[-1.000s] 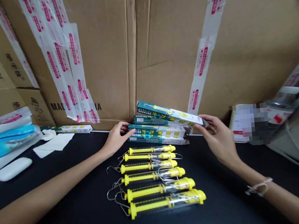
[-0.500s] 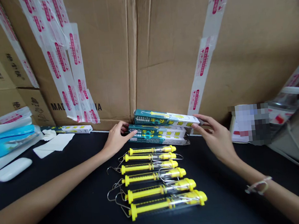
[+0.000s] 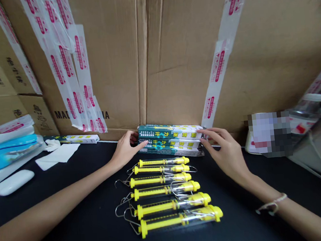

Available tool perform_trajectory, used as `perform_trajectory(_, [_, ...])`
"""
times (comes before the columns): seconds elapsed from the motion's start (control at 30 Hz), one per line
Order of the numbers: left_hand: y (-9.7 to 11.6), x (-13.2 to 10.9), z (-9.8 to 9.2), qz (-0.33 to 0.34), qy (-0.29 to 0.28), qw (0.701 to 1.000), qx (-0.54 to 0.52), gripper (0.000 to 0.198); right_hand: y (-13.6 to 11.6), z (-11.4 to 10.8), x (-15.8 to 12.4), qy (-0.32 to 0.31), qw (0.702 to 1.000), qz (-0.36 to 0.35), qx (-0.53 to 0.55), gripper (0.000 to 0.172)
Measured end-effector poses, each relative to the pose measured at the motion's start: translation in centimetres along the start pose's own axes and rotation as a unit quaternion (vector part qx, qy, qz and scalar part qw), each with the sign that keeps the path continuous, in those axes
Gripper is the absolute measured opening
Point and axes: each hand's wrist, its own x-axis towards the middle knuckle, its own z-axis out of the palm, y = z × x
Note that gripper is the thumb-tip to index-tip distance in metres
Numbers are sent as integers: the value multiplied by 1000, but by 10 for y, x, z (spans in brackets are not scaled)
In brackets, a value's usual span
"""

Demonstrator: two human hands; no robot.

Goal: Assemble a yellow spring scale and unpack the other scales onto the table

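Observation:
Slim green-and-white spring scale boxes lie in a stack against the cardboard. My left hand grips the stack's left end, thumb on the front and fingers curled at the back. At the other end, my right hand holds the top box's right corner between thumb and fingers. That box rests level on those below. In front of the stack, several clear-and-yellow spring scales lie side by side in a column, their metal hooks mostly to the left. Neither hand touches them.
A tall cardboard wall with strips of tape closes off the back. On the left are another slim box, white paper, a white mouse and a blue packet. A plastic jar stands at the right.
My right hand has lowered the top box and moved it slightly left, onto the stack. Its raised right end now lies flat. My left hand and the spring scales have stayed put.

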Motion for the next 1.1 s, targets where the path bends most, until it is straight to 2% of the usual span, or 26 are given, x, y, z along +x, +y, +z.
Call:
perform_trajectory(0.1, [2,0,-1,-11,1,1000,-8,41,-1,2,-2,1,999,-27,-35,30])
perform_trajectory(0.27, [2,1,-1,-34,-12,999,-12,29,-6,1,-6,19,996,-54,-73,34])
perform_trajectory(0.37, [2,2,-2,-49,-20,998,-18,31,-11,0,-11,22,994,-76,-70,30])
perform_trajectory(0.57, [-2,3,0,-92,-26,994,-55,33,-29,-2,-24,-28,992,-121,-35,17])
perform_trajectory(0.77, [-5,6,-2,-126,-14,985,-120,34,-47,-4,-38,-87,992,-86,6,15])
perform_trajectory(0.97, [5,-6,-19,-97,37,984,-143,34,-46,-4,-41,-129,991,-37,11,23])
perform_trajectory(1.1, [20,-26,-33,-37,-29,990,-133,35,-49,-3,-42,-161,986,-31,-4,35])
